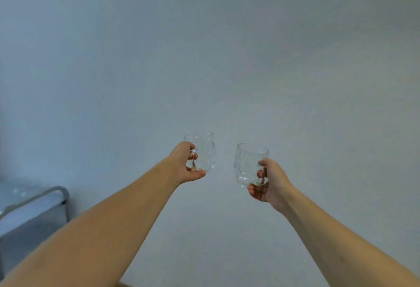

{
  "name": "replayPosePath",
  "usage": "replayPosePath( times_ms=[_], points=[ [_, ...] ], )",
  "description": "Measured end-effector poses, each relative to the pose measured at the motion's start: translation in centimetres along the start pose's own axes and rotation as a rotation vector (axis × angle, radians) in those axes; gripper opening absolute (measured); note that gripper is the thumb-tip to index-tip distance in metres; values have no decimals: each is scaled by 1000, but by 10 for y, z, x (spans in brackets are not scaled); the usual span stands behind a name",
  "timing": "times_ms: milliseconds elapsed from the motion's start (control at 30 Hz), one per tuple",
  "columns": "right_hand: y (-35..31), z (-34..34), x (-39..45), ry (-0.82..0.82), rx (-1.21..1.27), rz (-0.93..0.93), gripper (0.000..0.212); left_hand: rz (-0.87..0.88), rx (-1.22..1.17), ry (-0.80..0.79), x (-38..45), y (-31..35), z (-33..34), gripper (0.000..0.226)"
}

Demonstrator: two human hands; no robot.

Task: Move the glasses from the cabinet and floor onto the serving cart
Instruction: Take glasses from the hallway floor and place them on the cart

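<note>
Two clear glass mugs are held up in the air in front of a plain pale wall. My left hand (187, 164) grips the handle of the left glass (205, 150), which stands upright. To the right and slightly lower, my right hand (267, 182) grips the handle of the right glass (246, 164), also upright. A gap separates the two glasses. Both arms reach forward from the bottom of the view. The cabinet is out of sight.
A grey-framed corner of the serving cart (56, 192) shows at the lower left, close to the wall (204, 47). Something shiny and blurred lies on its top. A thin strip of brown floor shows at the bottom edge.
</note>
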State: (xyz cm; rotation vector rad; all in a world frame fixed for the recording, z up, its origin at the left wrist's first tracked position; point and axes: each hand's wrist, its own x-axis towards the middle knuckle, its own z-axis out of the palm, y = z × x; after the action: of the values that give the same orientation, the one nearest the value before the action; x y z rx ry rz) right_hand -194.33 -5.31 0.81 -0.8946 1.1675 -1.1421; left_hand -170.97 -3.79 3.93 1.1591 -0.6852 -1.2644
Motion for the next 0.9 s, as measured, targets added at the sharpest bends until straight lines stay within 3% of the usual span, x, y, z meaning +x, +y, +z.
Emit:
replayPosePath(
  times_ms=[433, 900],
  points=[
    [107, 377, -25, -403, -29, 143, 34, 123, 29, 364, -35, 102, -369, 14],
    [264, 666, -19, -641, -192, 429, 30, -61, -114, 773, -39, 88, -649, 26]
  ],
)
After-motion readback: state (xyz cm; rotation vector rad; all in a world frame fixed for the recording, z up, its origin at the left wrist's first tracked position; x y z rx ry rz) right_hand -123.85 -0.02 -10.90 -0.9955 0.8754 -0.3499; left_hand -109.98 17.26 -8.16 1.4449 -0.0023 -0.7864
